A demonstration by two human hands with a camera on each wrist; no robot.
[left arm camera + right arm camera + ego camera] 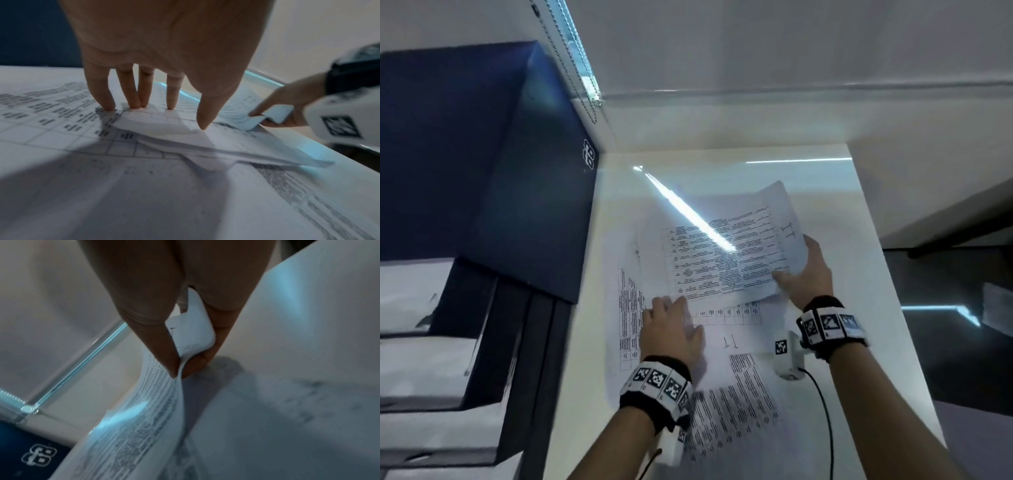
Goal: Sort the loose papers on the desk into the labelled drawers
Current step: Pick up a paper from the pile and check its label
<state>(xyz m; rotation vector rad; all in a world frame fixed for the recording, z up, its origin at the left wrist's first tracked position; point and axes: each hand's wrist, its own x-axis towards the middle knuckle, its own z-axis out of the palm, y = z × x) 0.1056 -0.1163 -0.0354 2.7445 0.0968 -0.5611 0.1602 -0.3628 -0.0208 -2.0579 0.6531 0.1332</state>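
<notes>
Hands working on loose papers on the desk.

Left hand (671,329) reaches forward, palm down, with straight, spread fingertips (141,104) pressing the flat papers (739,387) on the white desk (859,274). Right hand (806,270) pinches the right edge of the top sheet (726,250) between thumb and fingers, raising it. Dark blue drawer cabinet (482,171) stands just left of the papers.

dark drawer unit (482,164) blocks left, desk (825,192) right bare

Pale wall (756,51), window blind chain (571,61)
</notes>
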